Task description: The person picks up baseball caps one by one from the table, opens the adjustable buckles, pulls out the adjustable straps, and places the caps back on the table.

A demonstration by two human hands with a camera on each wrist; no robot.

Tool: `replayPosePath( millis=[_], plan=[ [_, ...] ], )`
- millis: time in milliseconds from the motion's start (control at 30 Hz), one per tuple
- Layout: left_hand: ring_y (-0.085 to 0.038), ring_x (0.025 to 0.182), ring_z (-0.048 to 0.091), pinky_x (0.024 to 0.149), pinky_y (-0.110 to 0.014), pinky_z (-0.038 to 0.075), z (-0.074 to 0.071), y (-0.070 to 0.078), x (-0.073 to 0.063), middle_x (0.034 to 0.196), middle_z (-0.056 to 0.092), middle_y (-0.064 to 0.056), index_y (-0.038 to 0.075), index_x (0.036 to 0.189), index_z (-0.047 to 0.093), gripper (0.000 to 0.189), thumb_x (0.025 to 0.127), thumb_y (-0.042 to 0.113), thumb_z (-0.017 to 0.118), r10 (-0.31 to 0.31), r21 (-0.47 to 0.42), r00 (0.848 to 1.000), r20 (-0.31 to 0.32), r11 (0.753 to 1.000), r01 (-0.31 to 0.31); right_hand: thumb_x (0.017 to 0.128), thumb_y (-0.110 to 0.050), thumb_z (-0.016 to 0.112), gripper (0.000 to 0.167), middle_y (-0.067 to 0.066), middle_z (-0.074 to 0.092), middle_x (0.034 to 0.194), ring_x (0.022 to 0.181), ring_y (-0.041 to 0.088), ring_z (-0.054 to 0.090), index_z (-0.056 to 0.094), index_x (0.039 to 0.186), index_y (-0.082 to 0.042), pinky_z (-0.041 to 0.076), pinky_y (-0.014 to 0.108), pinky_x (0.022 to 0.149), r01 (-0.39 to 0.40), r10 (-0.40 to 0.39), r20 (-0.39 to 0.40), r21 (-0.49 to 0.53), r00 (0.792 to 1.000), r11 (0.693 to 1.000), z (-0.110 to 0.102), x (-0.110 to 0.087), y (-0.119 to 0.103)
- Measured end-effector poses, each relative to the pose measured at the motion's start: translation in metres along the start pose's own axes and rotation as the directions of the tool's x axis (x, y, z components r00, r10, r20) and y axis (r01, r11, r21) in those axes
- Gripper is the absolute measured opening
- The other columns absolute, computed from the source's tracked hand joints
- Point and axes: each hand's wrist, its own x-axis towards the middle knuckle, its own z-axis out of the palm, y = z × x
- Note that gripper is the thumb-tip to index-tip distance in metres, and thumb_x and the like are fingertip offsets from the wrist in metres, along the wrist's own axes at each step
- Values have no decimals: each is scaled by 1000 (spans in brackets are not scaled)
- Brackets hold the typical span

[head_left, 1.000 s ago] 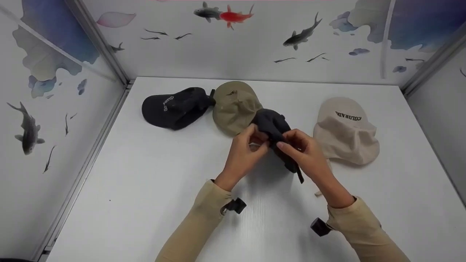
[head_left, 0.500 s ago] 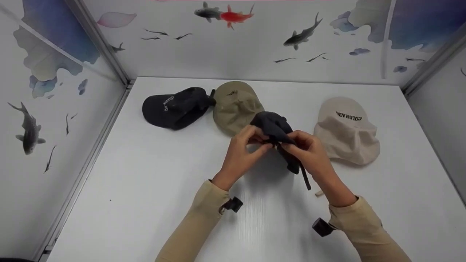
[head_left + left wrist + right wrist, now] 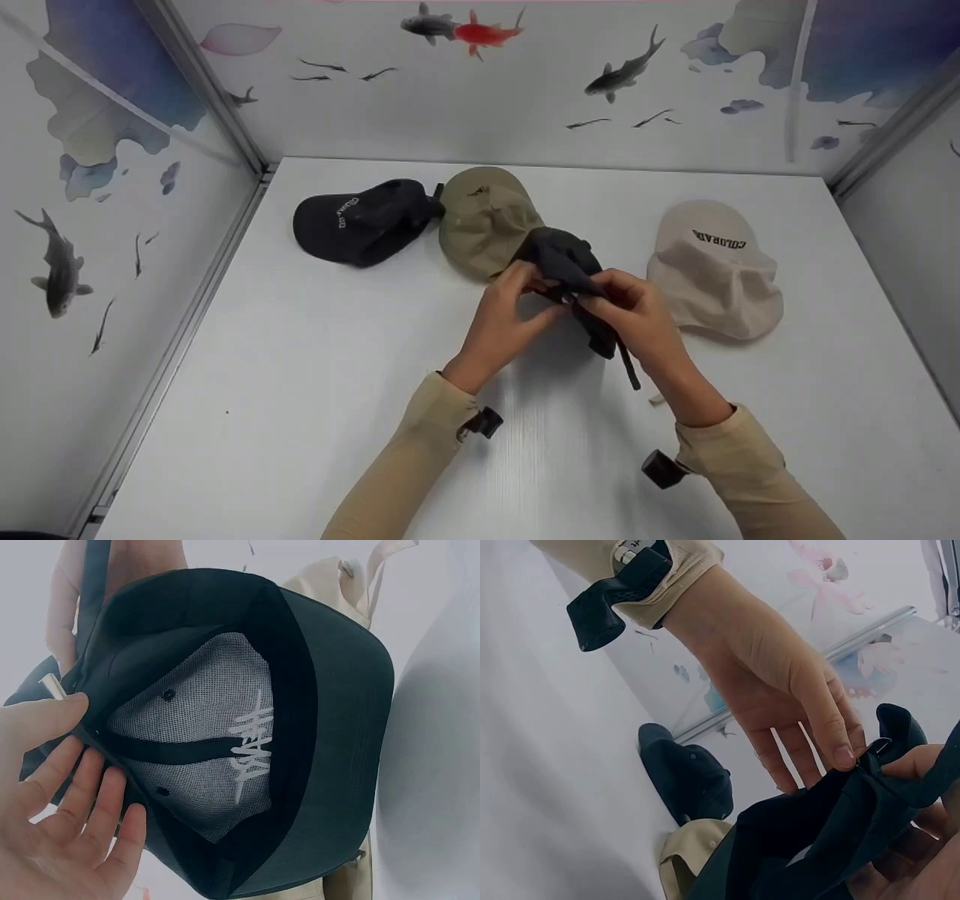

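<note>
A dark baseball cap (image 3: pixel 559 251) is held off the table between both hands, its mesh-lined inside (image 3: pixel 202 705) facing the left wrist camera. At its back edge, the left hand (image 3: pixel 501 319) pinches near a small metal buckle (image 3: pixel 52 686), thumb on one side and fingers along the cap's edge. The right hand (image 3: pixel 637 307) grips the cap's back edge with thumb and fingers, close to the left thumb. A dark strap end (image 3: pixel 628 364) hangs below the right hand. The right fingertips are partly hidden by the fabric.
Behind lie a black cap (image 3: pixel 367 225) at left and an olive cap (image 3: pixel 480 217) beside it, next to the held cap. A beige cap (image 3: pixel 712 277) lies right, its strap partly behind the right forearm. Printed panels (image 3: pixel 480 97) enclose the white table (image 3: pixel 300 412).
The strap end hangs lower below the right hand than a second ago. Cap fabric has shifted right with the right fingers. The left hand has moved only slightly at the buckle.
</note>
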Motion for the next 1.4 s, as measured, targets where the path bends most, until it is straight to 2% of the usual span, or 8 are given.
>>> replayPosePath(
  millis=[267, 500, 767, 1033, 1200, 1400],
  plan=[
    [-20, 100, 65, 91, -25, 55, -1, 2, -1, 104, 64, -9, 4, 106, 61, 23, 89, 12, 75, -35, 29, 999, 13, 999, 34, 88, 8, 65, 11, -5, 72, 84, 78, 9, 65, 68, 98, 9, 53, 21, 73, 2, -2, 5, -6, 1000, 1000, 1, -1, 1],
    [-22, 100, 65, 92, -34, 57, -1, 2, -2, 102, 62, -11, 4, 101, 59, 17, 91, 9, 71, -48, 4, 999, 18, 999, 48, 87, 8, 66, 10, -6, 71, 82, 78, 9, 64, 69, 97, 9, 53, 21, 74, 20, -19, 15, -9, 1000, 1000, 2, 0, 2],
    [-22, 102, 64, 95, -30, 55, -1, 1, -2, 101, 61, -12, 3, 99, 57, 10, 93, 5, 65, -73, -21, 997, 12, 997, 73, 89, 7, 65, 11, -9, 71, 84, 81, 9, 65, 68, 99, 9, 54, 21, 77, 8, -7, 20, -30, 1000, 1000, 2, -1, 2],
    [-24, 102, 67, 92, -29, 55, -6, -10, -2, 101, 63, -14, 4, 97, 56, 7, 94, -1, 60, -139, -32, 989, -57, 990, 137, 90, 2, 65, 11, -5, 71, 84, 78, 10, 65, 70, 100, 3, 54, 22, 75, -9, 10, 46, -31, 999, 999, 0, -2, 1],
    [-23, 105, 66, 93, -27, 56, -7, -11, -4, 104, 63, -13, 3, 102, 57, 10, 94, 3, 63, -129, -13, 991, -21, 992, 129, 90, 5, 64, 12, -5, 70, 82, 76, 8, 63, 70, 99, 1, 53, 21, 73, -28, 28, 16, -9, 999, 1000, 0, -3, 0],
    [-22, 104, 65, 93, -34, 56, -6, -9, -6, 108, 63, -11, 3, 106, 58, 18, 91, 7, 67, -122, -17, 992, 11, 992, 122, 89, 11, 60, 16, -3, 69, 81, 75, 7, 62, 69, 98, 2, 53, 19, 70, -25, 24, 15, 88, 1000, 996, 1, -4, 1]
  ],
)
